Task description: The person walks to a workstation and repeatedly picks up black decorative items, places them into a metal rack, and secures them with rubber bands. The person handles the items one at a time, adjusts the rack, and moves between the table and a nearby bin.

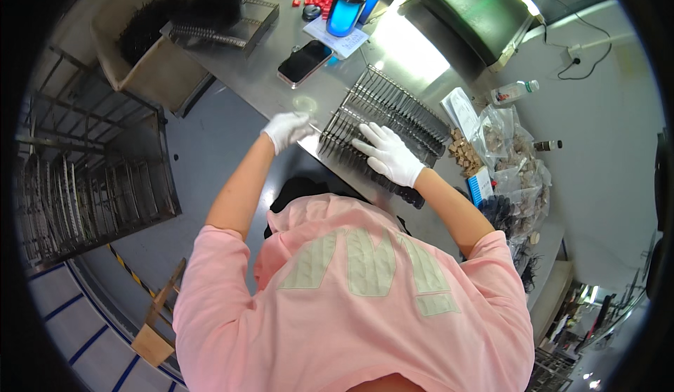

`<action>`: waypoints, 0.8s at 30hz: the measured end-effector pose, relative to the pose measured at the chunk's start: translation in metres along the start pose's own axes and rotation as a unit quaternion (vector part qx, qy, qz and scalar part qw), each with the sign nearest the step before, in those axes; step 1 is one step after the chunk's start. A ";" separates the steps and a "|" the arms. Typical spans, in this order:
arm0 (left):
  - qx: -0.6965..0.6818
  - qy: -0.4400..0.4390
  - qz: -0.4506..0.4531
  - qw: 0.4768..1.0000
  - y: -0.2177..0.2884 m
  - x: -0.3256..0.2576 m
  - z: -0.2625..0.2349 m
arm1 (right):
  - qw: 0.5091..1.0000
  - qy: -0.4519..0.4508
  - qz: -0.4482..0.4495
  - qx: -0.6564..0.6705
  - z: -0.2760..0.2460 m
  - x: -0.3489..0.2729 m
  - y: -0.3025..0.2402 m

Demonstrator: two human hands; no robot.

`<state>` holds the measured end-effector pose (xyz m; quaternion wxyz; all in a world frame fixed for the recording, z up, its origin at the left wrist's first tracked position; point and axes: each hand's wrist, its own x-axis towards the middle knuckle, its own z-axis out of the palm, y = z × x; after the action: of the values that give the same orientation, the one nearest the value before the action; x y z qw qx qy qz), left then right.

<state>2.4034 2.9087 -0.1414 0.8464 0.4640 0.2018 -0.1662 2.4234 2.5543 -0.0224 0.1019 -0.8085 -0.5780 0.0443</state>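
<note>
Pink shirt [365, 329] lying nearest, the right hand [391, 156], fingers spread apart, is apparently steadying dark racked pieces [401, 105] on the table [260, 76], while the left hand [289, 131], seemingly pinching a thin rod [315, 128], should be keeping it straight.

The left hand [289, 131], in a white glove, is at the near edge of the metal surface [256, 87], its fingers bunched beside the left end of a rack [365, 104] of slender dark pieces. The right hand [392, 155], also white-gloved, lies over the rack — fingers spread. Farther left, a phone [305, 63] lies between the near edge and a blue-lit cylinder [344, 20]. Tan blocks [464, 155] and clear bags [495, 131] crowd the surface's right side — near the wall [597, 125].
</note>
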 end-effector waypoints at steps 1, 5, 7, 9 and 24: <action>0.000 -0.049 -0.068 0.996 -0.005 0.001 0.004 | 1.000 0.006 0.009 0.013 0.003 -0.005 0.003; -0.040 0.134 0.156 0.978 -0.010 0.005 -0.001 | 0.999 0.020 0.025 0.036 0.007 -0.049 0.014; 0.073 0.051 0.105 0.991 -0.012 0.006 -0.004 | 0.995 -0.021 0.094 0.041 0.005 -0.082 0.017; 0.147 0.025 0.094 0.984 -0.017 0.003 -0.003 | 0.982 -0.068 0.174 0.029 0.007 -0.108 0.018; 0.736 0.121 0.324 0.582 -0.043 -0.043 0.048 | 0.975 0.137 0.170 0.047 0.017 -0.123 -0.005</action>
<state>2.3547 2.8493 -0.1276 0.1809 0.9784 -0.0529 0.0852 2.3756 2.4419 -0.0440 0.2085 -0.8878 -0.4097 -0.0230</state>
